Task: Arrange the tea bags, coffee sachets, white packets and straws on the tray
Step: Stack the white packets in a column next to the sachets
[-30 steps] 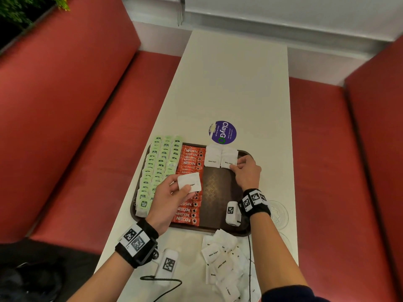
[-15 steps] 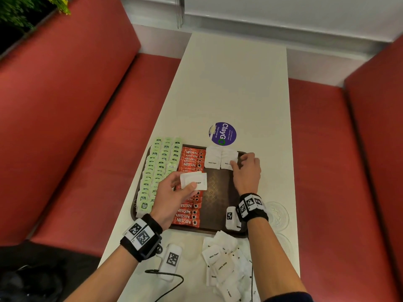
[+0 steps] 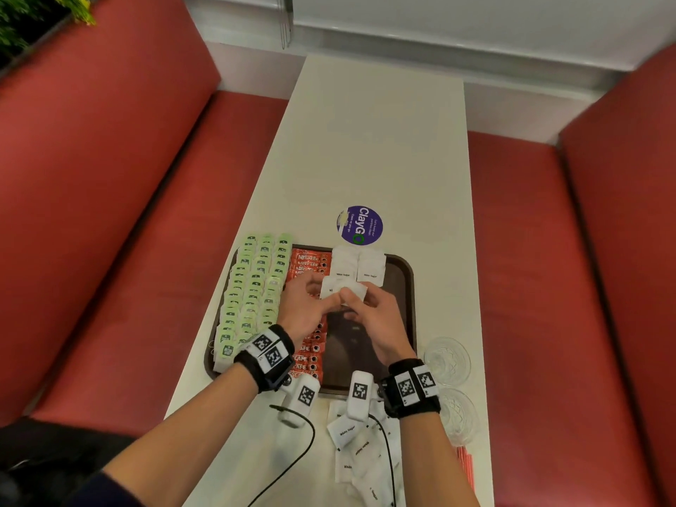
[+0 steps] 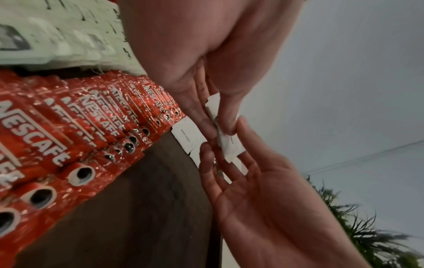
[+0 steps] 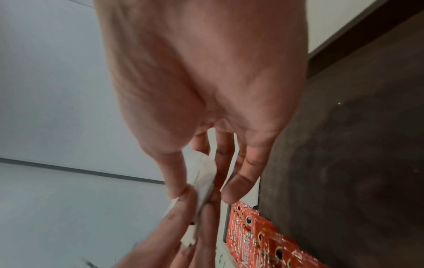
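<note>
**Passing sugar packets between our hands above the tray**

At the far left of the brown tray [image 3: 405, 272] we see the green tea bags [image 3: 252, 287] laid in overlapping columns, so that every label shows. Just beside them, the red Nescafé coffee sachets [image 3: 309, 265] form one column, also overlapping like tiles; this saves room for the other things.

Next comes our left hand [image 3: 303, 305]. Its thumb and fingers pinch a small stack of white sugar packets [image 3: 342, 289] above the middle of the tray. We judge that it serves as a holder, so the packets can be taken one at a time. Our right hand [image 3: 376, 318] meets it at the same place: in the right wrist view its thumb and fingertips [image 5: 176, 192] are closed on a white packet, probably to pull it from the stack.

Behind the hands, at the far edge of the tray, two packets marked "White Sugar" [image 3: 358, 265] lie flat, side by side. We think the next packet goes near them, in the dark bare part of the tray.

More white packets [image 3: 351, 433] wait in a loose heap on the worktop [image 3: 365, 140], near our right wrist. Further right stand two clear lids or cups [image 3: 448, 360]; we cannot tell which. At the right edge something thin and red [image 3: 465, 466] shows, perhaps the straws.
</note>
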A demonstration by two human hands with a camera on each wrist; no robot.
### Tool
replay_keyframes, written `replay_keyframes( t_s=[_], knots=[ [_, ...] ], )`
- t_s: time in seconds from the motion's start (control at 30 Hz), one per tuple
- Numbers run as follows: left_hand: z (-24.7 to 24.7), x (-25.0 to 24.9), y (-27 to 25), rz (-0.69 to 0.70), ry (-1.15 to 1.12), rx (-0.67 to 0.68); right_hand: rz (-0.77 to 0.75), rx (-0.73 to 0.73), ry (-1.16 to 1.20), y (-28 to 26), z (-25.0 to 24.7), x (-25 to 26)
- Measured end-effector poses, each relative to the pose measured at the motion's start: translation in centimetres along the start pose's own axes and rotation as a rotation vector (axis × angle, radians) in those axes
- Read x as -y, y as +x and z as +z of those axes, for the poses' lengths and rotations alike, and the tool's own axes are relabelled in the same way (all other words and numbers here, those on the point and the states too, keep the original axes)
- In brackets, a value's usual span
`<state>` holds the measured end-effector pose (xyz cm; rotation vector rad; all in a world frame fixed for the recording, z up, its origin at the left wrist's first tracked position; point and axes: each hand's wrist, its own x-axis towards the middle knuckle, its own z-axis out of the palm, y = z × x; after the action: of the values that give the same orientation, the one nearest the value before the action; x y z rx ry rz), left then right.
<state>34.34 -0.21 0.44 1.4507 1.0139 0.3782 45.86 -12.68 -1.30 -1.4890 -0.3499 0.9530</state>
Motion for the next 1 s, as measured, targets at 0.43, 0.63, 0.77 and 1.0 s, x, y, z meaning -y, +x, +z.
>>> replay_keyframes(
  t_s=[0.43,0.63,0.77,1.0],
  knots=[
    [0.2,-0.4,5.8,0.144,0.589,0.182,0.041,-0.148,-0.396,4.4,-3.4,-0.2],
    [0.8,-0.8,8.6,0.201,0.853,0.245,0.003,-0.253,-0.860,6.3,-5.3,0.0],
    [1.5,-1.0,9.9,0.263,1.020,0.239,0.014,-0.257,-0.875,7.3,-5.4,0.1],
    [2.6,-0.5,10.6,0.323,1.172,0.167,0.036,-0.279,-0.902,8.1,-4.9,0.5]
  ],
)
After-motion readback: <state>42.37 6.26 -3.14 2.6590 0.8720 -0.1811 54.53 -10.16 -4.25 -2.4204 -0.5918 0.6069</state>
